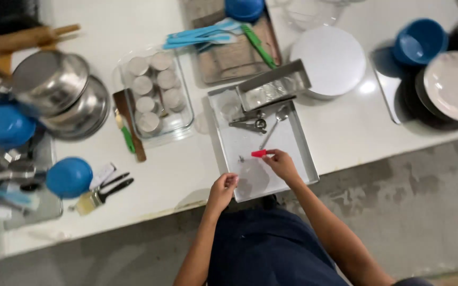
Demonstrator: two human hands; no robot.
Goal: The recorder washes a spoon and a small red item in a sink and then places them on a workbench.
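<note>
My right hand (282,165) pinches a small red-handled tool (258,153) over a flat metal tray (300,143) at the counter's near edge. My left hand (222,189) rests with curled fingers on the tray's near left corner, holding nothing I can make out. At the far end of the tray lie a metal spoon (276,121), metal tongs (250,125) and a tilted metal loaf tin (274,87).
A glass dish (184,114) of round metal cups stands to the left. Steel bowls (59,92), blue bowls (69,177), a brush (99,197) and a rolling pin (25,38) lie further left. A white round pan (332,61), plates (454,87) and a blue bowl (420,39) are right.
</note>
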